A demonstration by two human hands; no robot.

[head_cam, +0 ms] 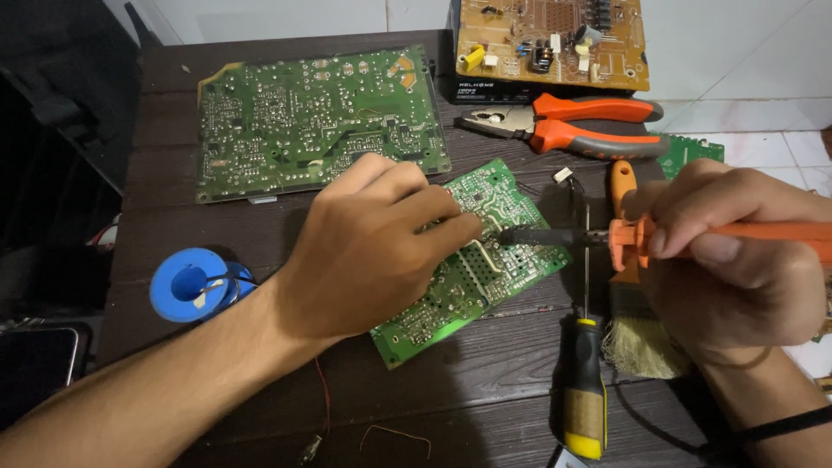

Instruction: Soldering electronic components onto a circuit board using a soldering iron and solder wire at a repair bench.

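Dark table (485, 381): circuit board (472, 277) between hands

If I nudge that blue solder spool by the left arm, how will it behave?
The blue solder spool lies flat on its flange, so it probably slides rather than rolls. Tipped on edge, its round shape would likely roll. Its loose wire end may snag.

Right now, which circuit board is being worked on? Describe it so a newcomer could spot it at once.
On the dark wooden table, look between the two hands. The small bright-green circuit board lies tilted there, under the left hand, with the soldering iron tip touching it. The large green board behind is duller and untouched.
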